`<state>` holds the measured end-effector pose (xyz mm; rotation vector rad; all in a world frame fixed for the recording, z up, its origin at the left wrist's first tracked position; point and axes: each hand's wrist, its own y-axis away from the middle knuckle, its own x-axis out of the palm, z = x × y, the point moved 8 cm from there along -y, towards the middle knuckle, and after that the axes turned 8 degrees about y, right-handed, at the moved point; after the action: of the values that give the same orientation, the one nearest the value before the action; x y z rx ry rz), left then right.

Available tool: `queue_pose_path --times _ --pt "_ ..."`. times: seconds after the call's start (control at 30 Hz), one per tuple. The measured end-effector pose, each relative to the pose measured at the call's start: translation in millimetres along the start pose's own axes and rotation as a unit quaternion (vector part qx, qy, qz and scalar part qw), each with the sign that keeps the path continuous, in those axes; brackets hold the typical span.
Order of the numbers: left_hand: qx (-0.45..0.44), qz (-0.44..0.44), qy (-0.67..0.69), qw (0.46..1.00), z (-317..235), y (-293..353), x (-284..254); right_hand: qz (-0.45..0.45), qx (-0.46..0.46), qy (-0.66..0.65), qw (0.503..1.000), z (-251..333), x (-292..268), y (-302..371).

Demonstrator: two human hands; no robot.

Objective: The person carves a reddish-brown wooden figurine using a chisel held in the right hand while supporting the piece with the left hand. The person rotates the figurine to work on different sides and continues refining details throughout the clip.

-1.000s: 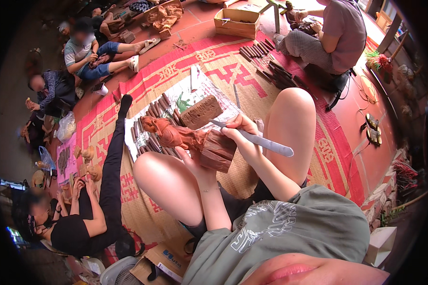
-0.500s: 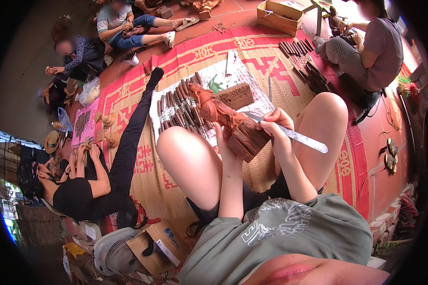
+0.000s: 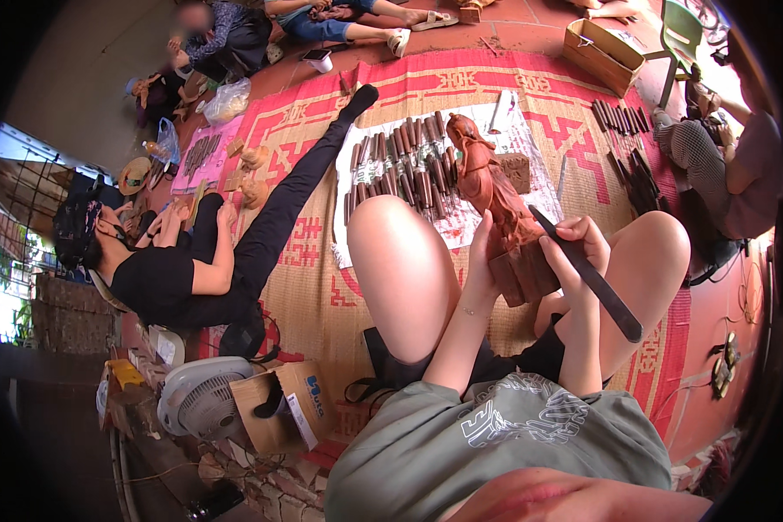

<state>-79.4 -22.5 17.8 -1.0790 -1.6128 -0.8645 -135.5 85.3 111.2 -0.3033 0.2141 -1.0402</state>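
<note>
A reddish-brown carved wooden statue (image 3: 487, 178) of a robed figure stands tilted between my knees, its square block base toward me. My left hand (image 3: 485, 252) is closed round the statue's lower left side; the base partly hides its fingers. In my right hand (image 3: 580, 248) is a long flat metal carving blade (image 3: 602, 291), pinched close to its narrow end. That end meets the carved lower part of the statue, and the rounded dark end sticks out toward my right knee. My right fingers also rest close against the base.
Several wooden-handled carving tools (image 3: 404, 165) lie in rows on a white sheet (image 3: 544, 187) ahead. Behind the statue is a brown wooden block (image 3: 515, 171). More tools (image 3: 622, 117) lie at the right. A co-worker in black (image 3: 170, 270) sits left, near a fan (image 3: 204, 396) and cardboard box (image 3: 278, 409).
My view has swung left, so the scene sits further right. The statue is more upright. The blade has turned from a shiny face to a dark one and points more steeply down to the right.
</note>
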Motion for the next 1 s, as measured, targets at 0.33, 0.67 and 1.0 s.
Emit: queue_pose_path --times 0.33,0.67,1.0 --pt "0.027 0.057 0.024 0.998 -6 3 13 0.035 -0.038 0.023 0.998 6 -6 2" --pt "0.001 0.024 0.094 0.995 -2 7 7 0.035 -0.031 -0.036 0.998 11 4 -1" --pt "-0.036 0.146 0.092 0.984 7 10 21 0.139 -0.079 -0.037 0.986 28 -5 -8"
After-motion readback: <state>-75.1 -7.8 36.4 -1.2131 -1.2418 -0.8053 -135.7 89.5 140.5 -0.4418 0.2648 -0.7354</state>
